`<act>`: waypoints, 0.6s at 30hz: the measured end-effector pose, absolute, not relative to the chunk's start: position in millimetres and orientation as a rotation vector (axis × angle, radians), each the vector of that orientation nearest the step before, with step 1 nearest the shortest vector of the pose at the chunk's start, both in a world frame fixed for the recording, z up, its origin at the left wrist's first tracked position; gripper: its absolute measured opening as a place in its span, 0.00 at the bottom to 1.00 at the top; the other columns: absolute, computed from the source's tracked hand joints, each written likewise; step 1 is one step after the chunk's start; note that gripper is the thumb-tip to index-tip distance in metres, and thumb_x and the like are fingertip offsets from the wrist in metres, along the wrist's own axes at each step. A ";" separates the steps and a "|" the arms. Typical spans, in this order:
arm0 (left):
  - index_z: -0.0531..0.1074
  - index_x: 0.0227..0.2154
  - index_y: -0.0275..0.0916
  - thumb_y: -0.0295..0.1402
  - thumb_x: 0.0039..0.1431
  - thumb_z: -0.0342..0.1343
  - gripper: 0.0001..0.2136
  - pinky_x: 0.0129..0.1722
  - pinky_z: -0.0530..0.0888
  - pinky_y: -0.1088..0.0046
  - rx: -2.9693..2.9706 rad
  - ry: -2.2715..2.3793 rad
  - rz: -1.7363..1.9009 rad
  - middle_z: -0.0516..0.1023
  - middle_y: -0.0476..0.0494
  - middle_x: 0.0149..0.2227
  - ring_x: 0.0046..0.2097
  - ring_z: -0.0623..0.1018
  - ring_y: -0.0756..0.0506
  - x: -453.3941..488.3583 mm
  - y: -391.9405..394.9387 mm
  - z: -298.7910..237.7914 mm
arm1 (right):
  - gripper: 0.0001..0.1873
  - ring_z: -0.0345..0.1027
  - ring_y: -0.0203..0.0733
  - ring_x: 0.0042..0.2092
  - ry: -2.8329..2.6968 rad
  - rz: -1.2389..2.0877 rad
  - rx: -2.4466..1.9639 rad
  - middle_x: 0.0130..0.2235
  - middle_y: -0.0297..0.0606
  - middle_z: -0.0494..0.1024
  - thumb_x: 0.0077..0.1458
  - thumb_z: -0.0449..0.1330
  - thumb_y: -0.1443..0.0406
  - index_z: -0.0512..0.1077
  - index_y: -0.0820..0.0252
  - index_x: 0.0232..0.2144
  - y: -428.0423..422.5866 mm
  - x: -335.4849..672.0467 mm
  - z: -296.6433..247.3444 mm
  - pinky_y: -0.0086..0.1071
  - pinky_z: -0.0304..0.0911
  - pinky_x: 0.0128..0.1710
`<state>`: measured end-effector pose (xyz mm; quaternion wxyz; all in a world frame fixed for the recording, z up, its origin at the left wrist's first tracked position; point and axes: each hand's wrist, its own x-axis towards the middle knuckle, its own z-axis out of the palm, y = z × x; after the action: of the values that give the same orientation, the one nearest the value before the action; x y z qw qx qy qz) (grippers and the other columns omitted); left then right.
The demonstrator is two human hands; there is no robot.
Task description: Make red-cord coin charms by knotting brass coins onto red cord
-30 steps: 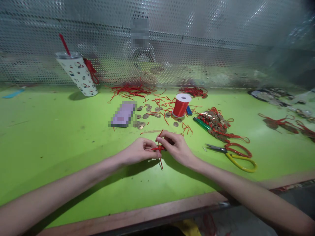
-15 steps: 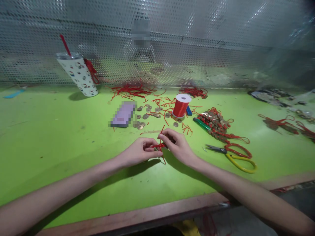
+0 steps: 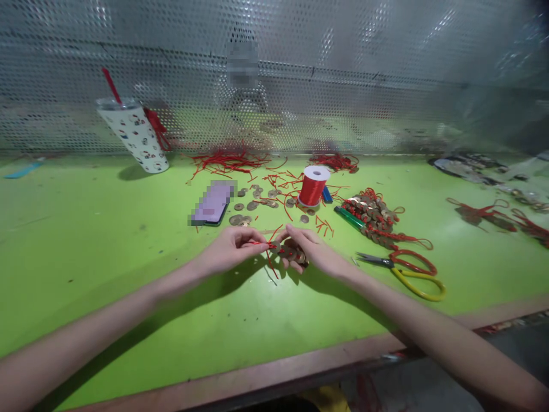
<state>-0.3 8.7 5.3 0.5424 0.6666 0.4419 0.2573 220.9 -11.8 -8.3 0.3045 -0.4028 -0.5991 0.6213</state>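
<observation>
Head view: the left hand [image 3: 231,250] had drawn the cord [image 3: 261,244] leftward in a pinch. The right hand [image 3: 315,252] had turned, gripping coins [image 3: 292,254]; the knot looked tighter.

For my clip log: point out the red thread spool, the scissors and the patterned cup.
red thread spool [image 3: 311,190]: head view, wound side.
scissors [image 3: 390,264]: head view, where blades meet handles.
patterned cup [image 3: 136,139]: head view, printed wall.

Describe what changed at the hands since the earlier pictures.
The left hand and right hand shifted slightly away from the person. The right turned over, so coins on the red cord now show; the left still pinches it. The spool, scissors and cup stayed put.
</observation>
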 end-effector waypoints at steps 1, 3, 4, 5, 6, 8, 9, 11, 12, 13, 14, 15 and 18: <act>0.78 0.28 0.36 0.44 0.52 0.65 0.14 0.26 0.59 0.73 1.598 1.051 0.614 0.71 0.48 0.23 0.26 0.66 0.50 -0.8 9.4 4.9 | 0.26 0.60 0.32 0.17 -1.567 1.703 -1.081 0.24 0.34 0.78 0.71 0.45 0.46 0.71 0.60 0.39 -10.7 222.1 -7.4 0.28 0.56 0.19; 0.78 0.28 0.36 0.44 0.53 0.65 0.14 0.25 0.57 0.73 1.627 1.060 0.629 0.70 0.48 0.23 0.25 0.65 0.50 -1.8 10.7 4.6 | 0.26 0.58 0.31 0.15 -1.544 1.770 -1.116 0.23 0.35 0.79 0.70 0.46 0.46 0.70 0.59 0.39 -9.0 224.2 -5.7 0.27 0.54 0.16; 0.78 0.28 0.36 0.45 0.53 0.65 0.14 0.25 0.57 0.73 1.638 1.062 0.636 0.70 0.48 0.23 0.25 0.64 0.51 -2.3 11.3 4.7 | 0.25 0.57 0.31 0.15 -1.539 1.778 -1.132 0.22 0.35 0.79 0.70 0.47 0.46 0.70 0.59 0.39 -8.5 225.0 -4.8 0.27 0.53 0.15; 0.78 0.28 0.36 0.45 0.53 0.65 0.14 0.25 0.57 0.73 1.645 1.062 0.639 0.70 0.48 0.23 0.25 0.64 0.51 -2.8 12.0 4.9 | 0.25 0.57 0.31 0.14 -1.538 1.779 -1.142 0.22 0.35 0.79 0.70 0.48 0.45 0.70 0.60 0.39 -8.4 225.7 -3.8 0.27 0.52 0.15; 0.78 0.29 0.36 0.45 0.53 0.65 0.14 0.25 0.57 0.73 1.647 1.060 0.637 0.71 0.48 0.23 0.25 0.64 0.51 -3.4 12.8 5.2 | 0.26 0.57 0.30 0.15 -1.540 1.783 -1.143 0.23 0.36 0.79 0.70 0.48 0.45 0.71 0.60 0.39 -8.5 226.2 -2.8 0.27 0.52 0.14; 0.78 0.28 0.36 0.45 0.52 0.65 0.14 0.24 0.57 0.73 1.643 1.061 0.633 0.71 0.48 0.24 0.25 0.65 0.51 -4.9 14.9 6.1 | 0.27 0.59 0.31 0.16 -1.555 1.809 -1.117 0.25 0.38 0.80 0.69 0.48 0.45 0.73 0.61 0.39 -8.9 227.2 -1.0 0.27 0.52 0.14; 0.78 0.28 0.36 0.45 0.52 0.66 0.14 0.24 0.57 0.73 1.641 1.067 0.633 0.71 0.48 0.24 0.25 0.65 0.50 -5.9 16.3 6.7 | 0.28 0.61 0.31 0.17 -1.564 1.823 -1.087 0.28 0.39 0.81 0.69 0.48 0.45 0.73 0.62 0.40 -8.9 227.8 -0.3 0.27 0.53 0.15; 0.78 0.29 0.36 0.45 0.52 0.66 0.15 0.25 0.58 0.73 1.639 1.084 0.643 0.71 0.48 0.24 0.26 0.66 0.50 -8.6 19.5 8.1 | 0.27 0.62 0.31 0.19 -1.575 1.837 -1.011 0.34 0.42 0.83 0.69 0.49 0.46 0.74 0.61 0.42 -7.8 229.8 -0.2 0.27 0.54 0.16; 0.78 0.29 0.36 0.45 0.52 0.66 0.15 0.25 0.58 0.73 1.638 1.094 0.651 0.71 0.48 0.24 0.26 0.66 0.50 -10.3 21.4 9.0 | 0.25 0.62 0.30 0.20 -1.575 1.833 -0.975 0.37 0.43 0.83 0.69 0.51 0.47 0.75 0.61 0.43 -6.5 231.3 -0.7 0.27 0.55 0.17; 0.78 0.30 0.36 0.45 0.52 0.66 0.15 0.25 0.58 0.73 1.638 1.107 0.659 0.72 0.47 0.25 0.26 0.67 0.50 -12.2 23.5 10.1 | 0.23 0.63 0.30 0.21 -1.573 1.829 -0.948 0.39 0.43 0.83 0.68 0.53 0.49 0.75 0.61 0.44 -4.7 233.1 -1.7 0.27 0.56 0.18; 0.79 0.30 0.36 0.45 0.52 0.66 0.15 0.25 0.57 0.74 1.636 1.124 0.662 0.72 0.47 0.25 0.26 0.66 0.50 -14.4 25.6 11.2 | 0.20 0.64 0.30 0.22 -1.567 1.824 -0.931 0.41 0.44 0.83 0.68 0.55 0.51 0.75 0.61 0.44 -2.5 235.2 -3.1 0.27 0.58 0.19; 0.79 0.31 0.37 0.45 0.52 0.66 0.15 0.25 0.55 0.74 1.634 1.141 0.659 0.72 0.47 0.25 0.26 0.65 0.50 -16.7 27.8 12.3 | 0.18 0.66 0.31 0.23 -1.562 1.819 -0.927 0.42 0.44 0.83 0.66 0.57 0.53 0.75 0.61 0.45 -0.1 237.5 -4.7 0.28 0.59 0.20; 0.80 0.32 0.38 0.47 0.53 0.66 0.15 0.23 0.51 0.74 1.630 1.193 0.650 0.68 0.50 0.23 0.24 0.61 0.52 -23.5 33.9 14.7 | 0.18 0.70 0.33 0.25 -1.580 1.807 -0.951 0.42 0.45 0.83 0.64 0.61 0.56 0.75 0.61 0.49 7.0 243.2 -9.2 0.28 0.60 0.21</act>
<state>-23.5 33.9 14.7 0.4881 0.6706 0.4905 0.2672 243.2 7.0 -9.2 0.2761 -0.3539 -0.5881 0.6728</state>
